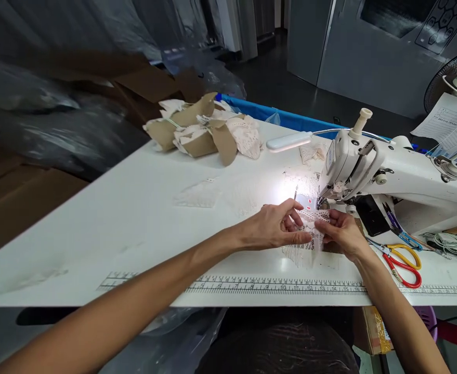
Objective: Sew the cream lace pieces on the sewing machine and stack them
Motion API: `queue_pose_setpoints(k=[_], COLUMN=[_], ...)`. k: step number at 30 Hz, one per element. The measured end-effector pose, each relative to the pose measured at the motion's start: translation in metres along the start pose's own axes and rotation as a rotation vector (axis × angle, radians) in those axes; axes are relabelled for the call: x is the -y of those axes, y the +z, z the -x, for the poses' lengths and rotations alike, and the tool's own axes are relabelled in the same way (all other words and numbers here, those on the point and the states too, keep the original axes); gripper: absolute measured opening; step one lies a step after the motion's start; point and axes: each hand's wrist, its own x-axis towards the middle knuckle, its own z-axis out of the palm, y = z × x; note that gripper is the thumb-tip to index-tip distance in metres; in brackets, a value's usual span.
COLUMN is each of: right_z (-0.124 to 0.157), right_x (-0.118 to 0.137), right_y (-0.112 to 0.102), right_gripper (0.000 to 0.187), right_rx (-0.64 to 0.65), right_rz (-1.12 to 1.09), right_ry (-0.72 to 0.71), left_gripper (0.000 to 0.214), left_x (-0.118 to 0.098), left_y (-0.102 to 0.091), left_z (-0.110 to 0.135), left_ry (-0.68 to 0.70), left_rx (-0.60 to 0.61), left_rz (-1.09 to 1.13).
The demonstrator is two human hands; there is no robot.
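Note:
White lace fabric (308,221) lies on the table beside the needle area of a white sewing machine (341,161). My right hand (339,231) pinches the lace near its right edge, between thumb and fingers, just in front of the presser foot. At the lace's left side is my left hand (277,226). Its thumb reaches over the lace, apart from the loosely bent index finger, and the other fingers curl near the edge. Bright lamp light falls on the needle plate (305,201). Parts of the lace under the fingers are hidden.
Bundles of lace with brown card (197,132) lie at the back of the white table (154,228). Red-and-yellow-handled scissors (405,265) and blue-handled snips (403,234) are on the right. A printed ruler (267,284) runs along the front edge. Cardboard boxes (21,192) stand left.

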Motion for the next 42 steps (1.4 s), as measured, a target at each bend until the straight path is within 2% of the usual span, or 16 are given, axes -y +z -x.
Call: queue_pose_setpoints(k=[2,3,7,9,13,16,20,26,30,37,42], right_z=[-0.004,-0.005,0.000,0.004,0.005,-0.001,-0.004,0.001,0.000,-0.010,-0.011], right_x=[0.000,0.000,-0.005,-0.010,-0.024,-0.031,-0.035,-0.038,-0.035,-0.017,-0.024], right_y=[0.004,0.003,-0.014,-0.021,-0.023,-0.021,-0.020,-0.015,-0.013,-0.015,-0.011], right_gripper=[0.053,0.049,0.028,0.029,0.037,0.038,0.039,0.041,0.041,0.046,0.046], right_rx=[0.061,0.053,-0.125,-0.149,-0.110,-0.111,-0.119,-0.125,-0.119,0.074,-0.010], right_rz=[0.055,0.120,0.585,0.797,1.094,1.267,1.349,1.365,1.426,1.455,1.461], right_ry=[-0.034,-0.063,-0.225,-0.342,-0.650,-0.744,-0.743,-0.753,-0.693,-0.592,-0.599], left_gripper=[0.081,0.080,0.059,0.054,0.051,0.052,0.054,0.049,0.059,0.065,0.055], left_x=[0.002,0.005,0.014,0.015,0.011,0.007,0.003,0.002,0.003,0.001,0.002], left_y=[0.005,0.008,0.016,0.017,0.016,0.013,0.005,0.003,0.002,0.001,0.002], left_z=[-0.002,-0.003,-0.006,-0.006,-0.004,-0.003,-0.003,-0.003,-0.004,-0.003,-0.003], left_ry=[-0.056,-0.073,-0.098,-0.101,-0.099,-0.120,-0.151,-0.147,-0.134,-0.185,-0.198], left_rx=[-0.023,-0.058,-0.134,-0.147,-0.185,-0.156,-0.049,-0.046,0.012,-0.046,-0.046], left_rz=[0.033,0.024,-0.020,-0.025,-0.034,-0.052,-0.084,-0.141,-0.163,-0.158,-0.150])
